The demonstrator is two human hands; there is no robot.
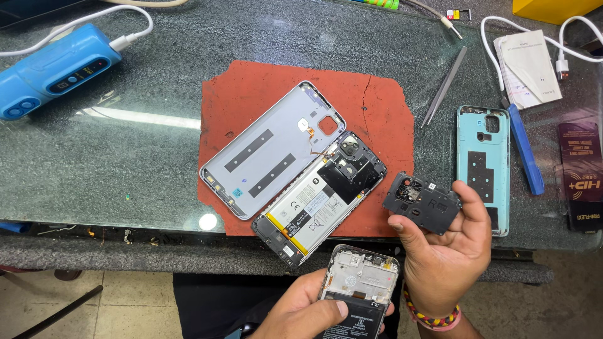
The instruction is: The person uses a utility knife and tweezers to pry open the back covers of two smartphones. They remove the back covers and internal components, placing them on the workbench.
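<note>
Nearest, left hand (301,307) grips an opened phone frame with black battery (358,295); right hand (446,251) pinches a black plastic camera cover plate (422,202) above it, apparently mid-disassembly; setting it down seems next.

Left hand (301,307) and right hand (443,251), both closed, gripping.

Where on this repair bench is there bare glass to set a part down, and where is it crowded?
The widest bare glass lies between the blue tool and the red mat. A narrower strip runs between the mat and the teal back cover, under the tweezers. The mat and the right edge are crowded.
</note>
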